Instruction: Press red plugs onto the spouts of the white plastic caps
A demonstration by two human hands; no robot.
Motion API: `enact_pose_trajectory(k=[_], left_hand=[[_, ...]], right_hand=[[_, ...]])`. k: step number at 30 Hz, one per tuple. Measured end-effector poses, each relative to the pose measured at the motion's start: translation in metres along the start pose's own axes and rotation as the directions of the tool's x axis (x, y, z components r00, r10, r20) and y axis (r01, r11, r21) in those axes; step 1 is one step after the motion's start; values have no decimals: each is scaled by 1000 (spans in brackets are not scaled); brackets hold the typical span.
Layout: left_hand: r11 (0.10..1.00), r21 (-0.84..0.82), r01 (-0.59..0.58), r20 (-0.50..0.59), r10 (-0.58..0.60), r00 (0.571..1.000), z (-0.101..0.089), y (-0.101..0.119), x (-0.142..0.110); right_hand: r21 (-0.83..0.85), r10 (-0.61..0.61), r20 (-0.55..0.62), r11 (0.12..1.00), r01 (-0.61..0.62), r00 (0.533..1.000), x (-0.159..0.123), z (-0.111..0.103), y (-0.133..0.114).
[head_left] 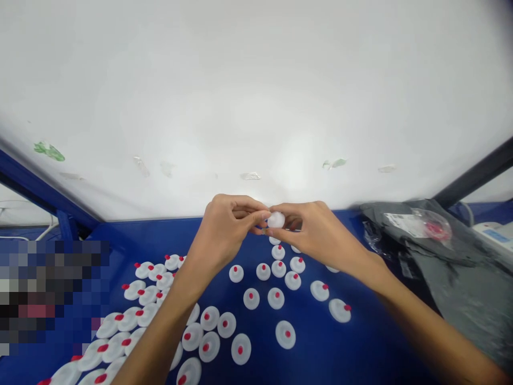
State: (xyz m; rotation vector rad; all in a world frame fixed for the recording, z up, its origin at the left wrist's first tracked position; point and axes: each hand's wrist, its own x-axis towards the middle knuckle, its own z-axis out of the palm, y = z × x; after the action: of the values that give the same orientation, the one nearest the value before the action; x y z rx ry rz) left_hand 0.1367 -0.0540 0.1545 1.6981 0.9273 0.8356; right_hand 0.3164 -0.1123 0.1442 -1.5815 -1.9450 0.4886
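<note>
Near the back of the blue table, my left hand (227,227) and my right hand (310,227) meet around one small white round cap (276,219). My right thumb and fingers pinch it from the right. The left fingertips close on its left side, where a small part may be hidden. Below and around my hands lie many similar white discs with red tips, such as one disc (251,298) in the middle and another disc (285,335) closer to me. Some discs are partly covered by my forearms.
Rows of red-tipped discs (128,318) crowd the table's left side. Grey plastic bags (452,278) lie at the right, with a clear packet of red pieces (436,230) on top. A white wall panel (256,107) rises behind the blue table (328,353). A white device (495,235) stands far right.
</note>
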Motion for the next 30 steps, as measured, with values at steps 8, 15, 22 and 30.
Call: enact_pose_trajectory(k=[8, 15, 22, 30], left_hand=[[849, 528, 11, -23, 2, 1000, -3, -15, 4], [635, 773, -12, 92, -92, 992, -3, -65, 14], [551, 832, -69, 193, -170, 966, -2, -92, 20], [470, 881, -52, 176, -224, 959, -4, -78, 14]], right_hand=[[0, 94, -22, 996, -94, 995, 3, 8, 8], [-64, 93, -56, 993, -96, 994, 1, 3, 7], [-98, 72, -58, 992, -77, 996, 1, 5, 7], [-141, 65, -60, 987, -73, 996, 1, 4, 5]])
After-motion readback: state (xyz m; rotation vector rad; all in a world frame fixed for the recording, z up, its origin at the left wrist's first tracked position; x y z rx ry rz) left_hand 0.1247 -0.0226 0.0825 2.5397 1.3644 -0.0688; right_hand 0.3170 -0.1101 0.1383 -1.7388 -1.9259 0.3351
